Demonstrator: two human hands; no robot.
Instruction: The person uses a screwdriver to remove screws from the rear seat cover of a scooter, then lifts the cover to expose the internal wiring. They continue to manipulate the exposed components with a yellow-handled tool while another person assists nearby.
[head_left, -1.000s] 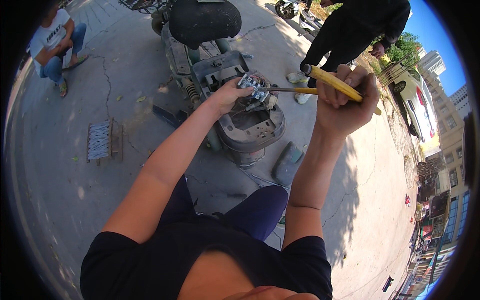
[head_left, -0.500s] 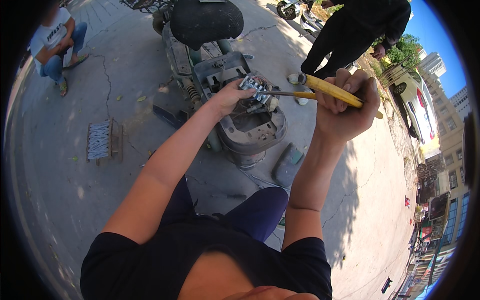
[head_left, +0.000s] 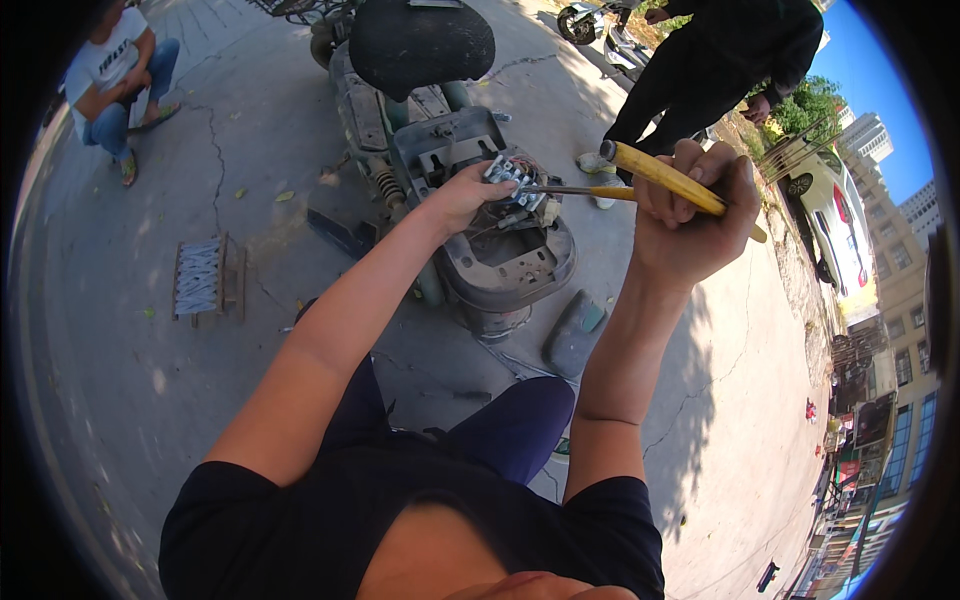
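Note:
My left hand grips a silvery metal block with several raised strips or terminals over the open rear of a scooter. In my right hand, raised to the right, is a screwdriver with a yellow handle. Its long thin shaft points left and its tip meets the block; the exact contact is too small to make out. The same fingers also hold a thicker yellow handle with a dark end; what tool it belongs to cannot be told. Loose wires lie beside the block.
The scooter's black seat is beyond the opening. A dark grey panel lies near its right side. At left stand a low woven stool and a squatting person. Another person in black stands at the far right.
Both hands keep their grips, with the shaft still against the block. The surroundings have shifted very slightly in the view; no other clear movement shows.

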